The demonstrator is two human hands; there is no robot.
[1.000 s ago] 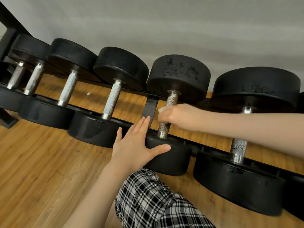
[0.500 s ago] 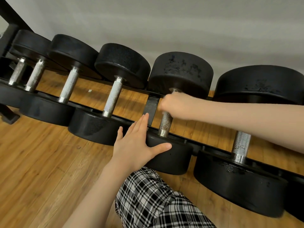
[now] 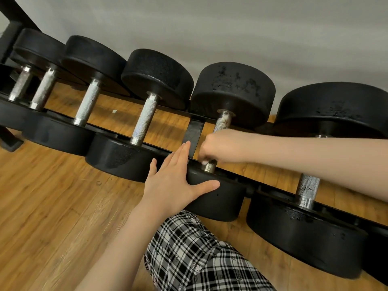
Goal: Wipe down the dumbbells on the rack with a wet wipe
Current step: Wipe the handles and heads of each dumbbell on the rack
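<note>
Several black dumbbells with knurled silver handles lie side by side on a low black rack [image 3: 193, 131]. My right hand [image 3: 218, 145] is curled round the near end of one dumbbell's handle [image 3: 223, 122], with a bit of white wet wipe [image 3: 204, 162] showing under its fingers. My left hand [image 3: 174, 183] lies flat with straight fingers on the near black head [image 3: 218, 198] of the same dumbbell, thumb spread along its rim. The dumbbell's far head [image 3: 235, 91] looks scuffed and spotted.
A larger dumbbell [image 3: 306, 190] sits to the right, under my right forearm. Smaller dumbbells [image 3: 144, 120] run off to the left. A grey wall stands behind the rack. Wooden floor lies below, and my knee in checked cloth [image 3: 201, 255] is at the bottom.
My right hand slid up the handle toward the far head, then back down to its near end. My left hand stayed on the near head.
</note>
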